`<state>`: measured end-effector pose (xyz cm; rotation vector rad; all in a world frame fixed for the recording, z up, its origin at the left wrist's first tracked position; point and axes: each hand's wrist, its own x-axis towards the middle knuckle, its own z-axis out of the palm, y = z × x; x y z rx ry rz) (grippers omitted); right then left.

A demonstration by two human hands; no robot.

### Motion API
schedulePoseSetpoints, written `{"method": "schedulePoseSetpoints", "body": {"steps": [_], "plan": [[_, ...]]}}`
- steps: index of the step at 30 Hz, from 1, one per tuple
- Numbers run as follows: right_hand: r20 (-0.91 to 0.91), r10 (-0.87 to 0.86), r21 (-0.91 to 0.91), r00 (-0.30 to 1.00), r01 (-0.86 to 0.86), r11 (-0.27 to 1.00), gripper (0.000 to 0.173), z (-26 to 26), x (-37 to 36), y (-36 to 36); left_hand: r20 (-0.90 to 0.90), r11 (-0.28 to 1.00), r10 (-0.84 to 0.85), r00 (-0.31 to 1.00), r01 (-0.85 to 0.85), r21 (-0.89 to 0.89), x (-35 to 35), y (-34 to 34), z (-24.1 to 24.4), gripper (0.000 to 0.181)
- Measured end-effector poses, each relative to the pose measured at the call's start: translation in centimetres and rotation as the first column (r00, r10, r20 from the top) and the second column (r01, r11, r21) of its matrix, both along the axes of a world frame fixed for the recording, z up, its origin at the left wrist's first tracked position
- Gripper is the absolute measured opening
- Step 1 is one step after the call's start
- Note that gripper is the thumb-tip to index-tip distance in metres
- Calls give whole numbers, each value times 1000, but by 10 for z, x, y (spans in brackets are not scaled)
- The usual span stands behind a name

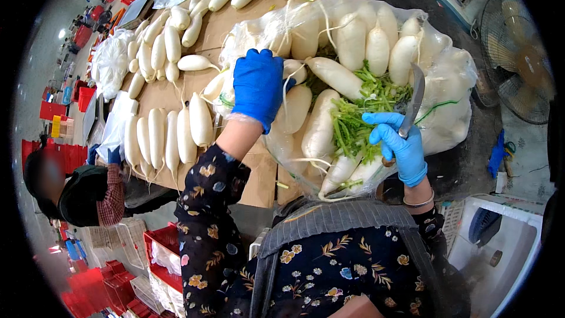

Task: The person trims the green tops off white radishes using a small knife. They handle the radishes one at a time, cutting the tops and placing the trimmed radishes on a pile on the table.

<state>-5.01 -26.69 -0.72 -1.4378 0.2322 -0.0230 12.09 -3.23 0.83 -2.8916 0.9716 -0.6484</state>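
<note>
My left hand [257, 88], in a dark blue glove, is over the left part of an open clear plastic bag [446, 119] of white radishes. Its fingers are closed by a radish [295, 71], but whether they grip it is hidden. My right hand [399, 145], in a light blue glove, holds a knife [415, 99] by its handle, the curved blade pointing up. Cut green radish tops [353, 123] lie among the bagged radishes, left of the knife. More white radishes [201, 119] lie in a row on the cardboard left of my left arm.
A pile of radishes [172, 44] lies on the cardboard [256, 181] at the upper left. A co-worker [84, 194] is at the table's left end, a gloved hand near a white plastic bag [115, 119]. A fan [518, 57] and a white foam box [499, 247] are at the right.
</note>
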Motion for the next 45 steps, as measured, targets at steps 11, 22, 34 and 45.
{"method": "schedulePoseSetpoints", "body": {"steps": [11, 22, 34, 45], "plan": [[-114, 232, 215, 966, -204, 955, 53, -16, -5, 2, -107, 896, -348, 931, 297, -330, -85, -20, 36, 22], [-139, 148, 221, 979, -115, 968, 60, -32, -22, 5, -545, 472, -775, 320, -281, -836, -129, -28, -3, 81], [240, 238, -796, 941, 51, 603, 12, 12, -18, -17, -648, 433, -708, 282, -551, -713, -116, -53, -26, 52], [167, 314, -878, 935, -4, 479, 7, -7, -14, -29, -627, 509, -683, 374, -373, -776, -122, -54, -22, 57]]}}
